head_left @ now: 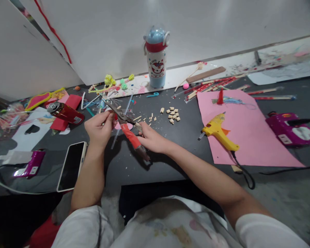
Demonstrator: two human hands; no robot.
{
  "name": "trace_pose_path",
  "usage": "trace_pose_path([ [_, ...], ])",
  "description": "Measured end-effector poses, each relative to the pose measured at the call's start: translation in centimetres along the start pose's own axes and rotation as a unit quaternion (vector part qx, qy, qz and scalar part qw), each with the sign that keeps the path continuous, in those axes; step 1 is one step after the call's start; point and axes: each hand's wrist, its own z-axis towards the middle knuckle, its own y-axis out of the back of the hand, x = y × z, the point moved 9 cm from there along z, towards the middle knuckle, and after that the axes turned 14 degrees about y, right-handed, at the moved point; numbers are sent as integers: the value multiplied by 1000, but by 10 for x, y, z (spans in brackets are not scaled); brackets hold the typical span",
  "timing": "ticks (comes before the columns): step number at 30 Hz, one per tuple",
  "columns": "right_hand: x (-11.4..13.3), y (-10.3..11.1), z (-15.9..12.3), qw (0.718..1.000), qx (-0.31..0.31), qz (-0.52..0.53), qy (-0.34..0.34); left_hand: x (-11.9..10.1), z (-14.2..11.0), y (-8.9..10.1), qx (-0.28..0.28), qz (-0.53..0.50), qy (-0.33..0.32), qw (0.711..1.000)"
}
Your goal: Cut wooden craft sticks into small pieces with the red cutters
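Note:
My right hand (153, 138) is closed around one handle of large dark metal scissors (118, 113). Their other handle, wrapped in red, slants down toward me beside my thumb. The blades point up and left, toward the back of the table. My left hand (99, 125) is closed in a pinch just left of the blades; whatever its fingers hold is hidden. Tiny cut bits of wooden stick (152, 117) lie beyond my right hand. Farther right is a cluster of small pale wooden pieces (173, 114). Under the scissors lies a clear glue stick (115, 138).
A yellow glue gun (218, 130) rests on pink paper (250, 137) at right, near a purple power strip (290, 129). A bottle (157, 60) stands at the back. A red can (68, 113), a phone (71, 166) and another purple power strip (33, 163) are at left.

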Motion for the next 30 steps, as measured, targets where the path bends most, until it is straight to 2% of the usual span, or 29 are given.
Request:
trace_pose_path([
  [10,1,1,0,999,7,-25,20,7,3,-7,66,-125,109,984],
  [20,3,2,-1,999,8,-25,22,8,4,-11,102,-151,106,977],
  [30,0,2,1,1000,-13,-10,21,13,3,-10,92,-151,136,975],
])
